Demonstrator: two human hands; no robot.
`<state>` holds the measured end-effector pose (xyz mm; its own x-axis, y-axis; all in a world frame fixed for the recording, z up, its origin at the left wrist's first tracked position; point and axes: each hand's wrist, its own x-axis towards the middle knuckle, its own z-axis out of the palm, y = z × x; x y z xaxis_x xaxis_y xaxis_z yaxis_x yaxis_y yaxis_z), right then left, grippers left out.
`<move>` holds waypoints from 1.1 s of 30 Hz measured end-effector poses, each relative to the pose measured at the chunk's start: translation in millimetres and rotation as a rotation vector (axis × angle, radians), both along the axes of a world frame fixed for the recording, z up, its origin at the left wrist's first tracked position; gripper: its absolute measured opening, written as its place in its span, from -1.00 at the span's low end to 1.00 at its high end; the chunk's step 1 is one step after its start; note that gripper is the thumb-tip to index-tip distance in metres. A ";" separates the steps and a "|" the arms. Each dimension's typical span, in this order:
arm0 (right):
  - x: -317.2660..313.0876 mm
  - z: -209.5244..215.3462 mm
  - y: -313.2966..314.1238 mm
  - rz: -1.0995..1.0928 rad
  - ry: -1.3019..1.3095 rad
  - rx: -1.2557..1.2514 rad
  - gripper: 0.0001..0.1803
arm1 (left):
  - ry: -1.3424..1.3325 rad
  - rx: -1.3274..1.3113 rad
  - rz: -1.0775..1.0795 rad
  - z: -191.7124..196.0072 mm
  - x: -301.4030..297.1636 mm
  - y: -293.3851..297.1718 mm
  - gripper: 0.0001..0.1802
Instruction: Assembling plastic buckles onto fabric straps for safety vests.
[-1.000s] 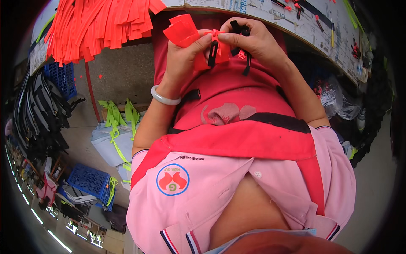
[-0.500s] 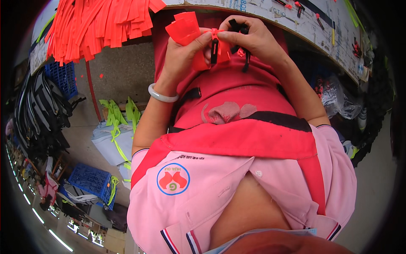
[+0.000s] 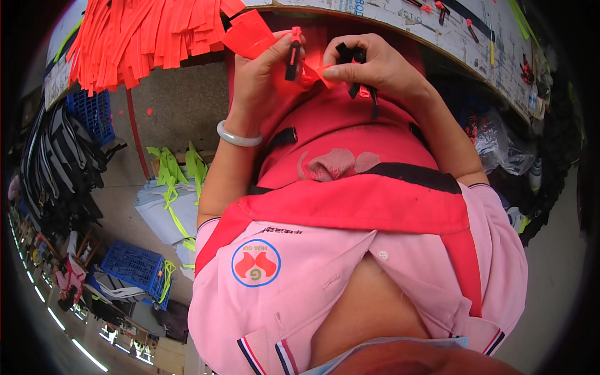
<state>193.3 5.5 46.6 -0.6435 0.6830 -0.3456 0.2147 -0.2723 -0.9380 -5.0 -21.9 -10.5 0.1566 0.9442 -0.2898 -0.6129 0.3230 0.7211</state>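
Even bright daylight, strong fisheye bending, dark rim.

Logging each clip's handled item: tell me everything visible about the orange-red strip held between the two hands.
The orange-red strip looks like thin, flat fabric or webbing in a bright neon colour. Its free end fans up and to the left, folded rather than flat. The left hand pinches it along with a small black clip; the right hand grips its other end near a black piece. It is held just below the worktable edge.

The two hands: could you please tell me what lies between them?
In the head view, a folded bright orange strip spans the gap between the left hand and the right hand, pinched by both.
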 end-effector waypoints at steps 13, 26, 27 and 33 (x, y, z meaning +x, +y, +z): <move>-4.6 -13.5 -0.7 -0.205 -0.023 0.118 -0.78 | 0.106 0.063 -0.055 -2.3 1.5 -6.6 -0.80; -5.3 -21.9 -2.4 -0.282 -0.016 0.138 -0.74 | 0.208 0.156 -0.150 -5.8 -0.6 -4.4 -0.81; -5.7 -22.4 -3.0 -0.311 -0.024 0.187 -0.74 | 0.234 0.197 -0.189 -7.1 -0.8 -5.0 -0.81; -9.9 -21.3 -3.2 -0.281 0.022 0.458 -0.78 | 0.357 0.276 -0.074 -5.0 5.2 -10.0 -0.85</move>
<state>183.4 2.3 25.3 -0.4177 0.9077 0.0398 0.1719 0.1220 -0.9775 0.2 -31.9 -15.5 0.1627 0.9837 -0.0770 -0.2927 0.1227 0.9483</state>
